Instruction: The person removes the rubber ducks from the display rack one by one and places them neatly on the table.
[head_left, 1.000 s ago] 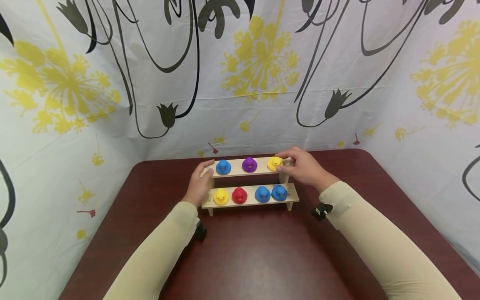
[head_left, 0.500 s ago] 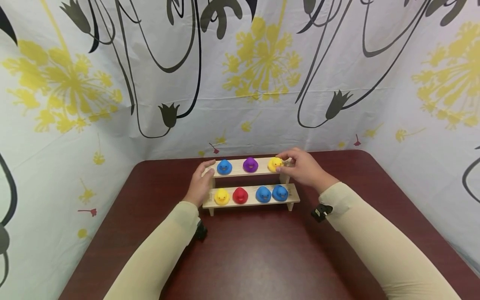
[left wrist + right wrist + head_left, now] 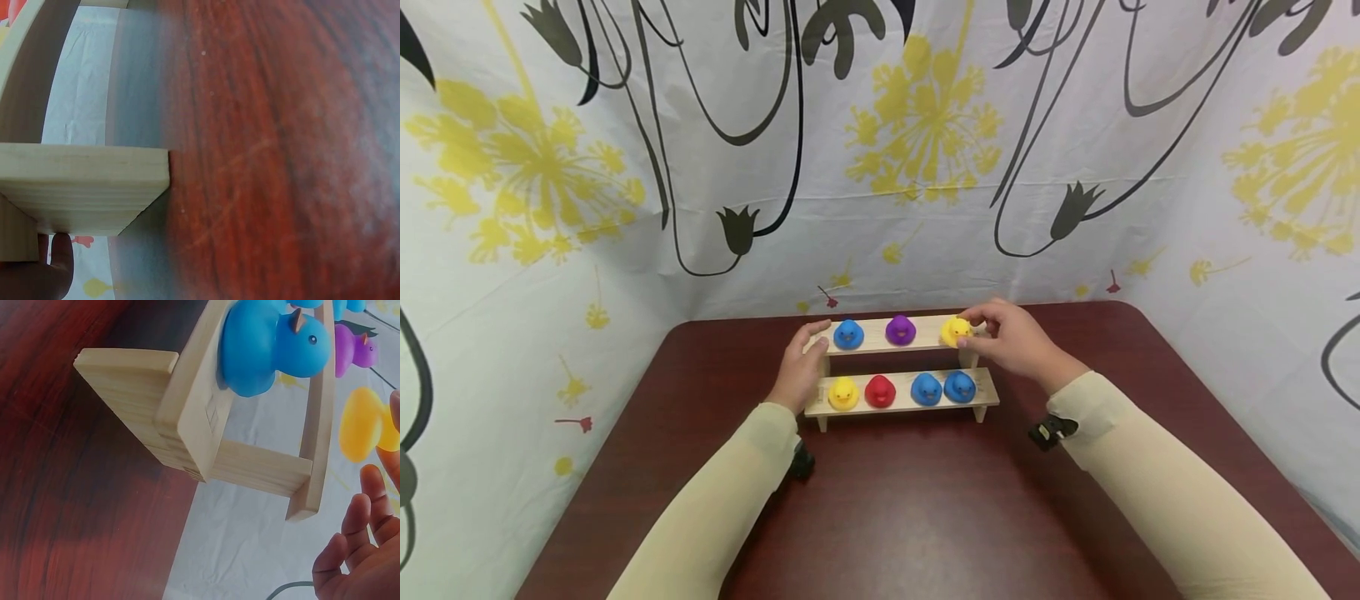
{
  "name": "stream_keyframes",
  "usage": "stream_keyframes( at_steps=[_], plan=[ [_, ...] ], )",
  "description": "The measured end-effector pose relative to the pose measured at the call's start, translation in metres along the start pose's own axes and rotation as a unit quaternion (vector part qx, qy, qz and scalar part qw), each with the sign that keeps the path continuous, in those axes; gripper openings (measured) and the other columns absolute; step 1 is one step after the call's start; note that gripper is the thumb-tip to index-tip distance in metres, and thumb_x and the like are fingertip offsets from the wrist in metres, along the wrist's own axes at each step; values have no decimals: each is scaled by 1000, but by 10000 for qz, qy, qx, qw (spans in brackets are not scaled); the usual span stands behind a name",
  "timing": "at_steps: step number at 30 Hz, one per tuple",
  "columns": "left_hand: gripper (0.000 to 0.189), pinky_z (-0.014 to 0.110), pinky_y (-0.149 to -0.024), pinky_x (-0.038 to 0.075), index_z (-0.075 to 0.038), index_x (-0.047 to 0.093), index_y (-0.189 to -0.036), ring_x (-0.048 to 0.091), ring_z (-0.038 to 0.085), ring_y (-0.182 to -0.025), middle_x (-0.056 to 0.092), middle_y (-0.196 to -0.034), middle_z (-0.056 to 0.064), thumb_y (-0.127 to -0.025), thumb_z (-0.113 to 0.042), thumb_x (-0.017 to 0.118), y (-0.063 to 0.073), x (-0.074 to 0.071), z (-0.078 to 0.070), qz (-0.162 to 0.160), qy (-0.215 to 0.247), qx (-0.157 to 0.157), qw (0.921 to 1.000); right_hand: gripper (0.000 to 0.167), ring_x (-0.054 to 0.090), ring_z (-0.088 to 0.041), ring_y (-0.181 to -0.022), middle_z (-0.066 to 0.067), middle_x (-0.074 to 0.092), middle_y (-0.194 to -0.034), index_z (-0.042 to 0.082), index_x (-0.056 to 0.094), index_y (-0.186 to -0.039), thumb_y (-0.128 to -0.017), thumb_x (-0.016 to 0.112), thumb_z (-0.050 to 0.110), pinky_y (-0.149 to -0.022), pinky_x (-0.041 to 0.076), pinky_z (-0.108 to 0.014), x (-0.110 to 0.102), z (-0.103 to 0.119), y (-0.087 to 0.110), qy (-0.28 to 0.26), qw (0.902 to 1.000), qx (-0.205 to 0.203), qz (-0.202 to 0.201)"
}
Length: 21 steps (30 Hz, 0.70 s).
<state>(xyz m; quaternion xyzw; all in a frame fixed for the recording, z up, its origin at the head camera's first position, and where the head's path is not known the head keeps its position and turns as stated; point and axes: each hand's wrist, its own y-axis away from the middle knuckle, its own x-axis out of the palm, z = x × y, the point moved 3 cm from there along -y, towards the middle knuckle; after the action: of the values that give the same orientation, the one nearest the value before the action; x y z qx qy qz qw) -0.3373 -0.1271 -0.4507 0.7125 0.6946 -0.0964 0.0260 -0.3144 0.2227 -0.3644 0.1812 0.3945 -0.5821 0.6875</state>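
Observation:
A two-step wooden stand [image 3: 880, 410] bears several rubber ducks. With thumb and finger, my left hand [image 3: 797, 367] grips the left end of its upper step; in the left wrist view part of that hand shows behind a wooden support [image 3: 87, 165]. My right hand [image 3: 1011, 337] pinches a yellow rubber duck [image 3: 953, 332] at the right end of the upper step. In the right wrist view this yellow duck [image 3: 361, 425] appears just apart from the wood. A blue duck [image 3: 848, 334] and a purple duck [image 3: 900, 330] sit on the same step.
The lower step holds a yellow duck [image 3: 843, 393], a red duck [image 3: 880, 391] and two blue ducks, the right one [image 3: 959, 386] close to its neighbour. Under the stand is a dark red-brown table [image 3: 910, 517]. A patterned white cloth [image 3: 865, 233] hangs behind and at both sides.
My right hand has shifted slightly to the right, taking the yellow duck with it. The left hand and the stand have stayed in place.

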Motion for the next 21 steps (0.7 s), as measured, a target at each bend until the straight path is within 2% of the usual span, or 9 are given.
stream_keyframes(
  at_steps=[9,17,21],
  plan=[
    [37,60,-128,19,-26,57,-148,29,31,-157,41,-165,3,-112,-29,49,1,0,-2,-12,14,109,9999,41,52,-30,-93,-15,64,-106,9,74,-126,-90,87,25,-75,44,-38,-6,-2,12,-62,9999,-82,-134],
    [37,60,-128,21,-27,56,-149,29,31,-157,39,-166,2,-112,-30,48,1,0,-2,4,9,61,10000,40,56,-30,-93,-9,64,-105,10,75,-123,-87,89,21,-75,48,-31,-8,2,25,-143,9994,-280,-174],
    [37,60,-128,20,-26,57,-148,29,30,-157,40,-165,2,-112,-29,48,2,-1,-3,-15,-4,141,9999,39,57,-28,-88,-9,62,-99,8,74,-123,-88,88,19,-72,50,-27,-8,5,31,-269,9992,-285,-109]
  ],
)
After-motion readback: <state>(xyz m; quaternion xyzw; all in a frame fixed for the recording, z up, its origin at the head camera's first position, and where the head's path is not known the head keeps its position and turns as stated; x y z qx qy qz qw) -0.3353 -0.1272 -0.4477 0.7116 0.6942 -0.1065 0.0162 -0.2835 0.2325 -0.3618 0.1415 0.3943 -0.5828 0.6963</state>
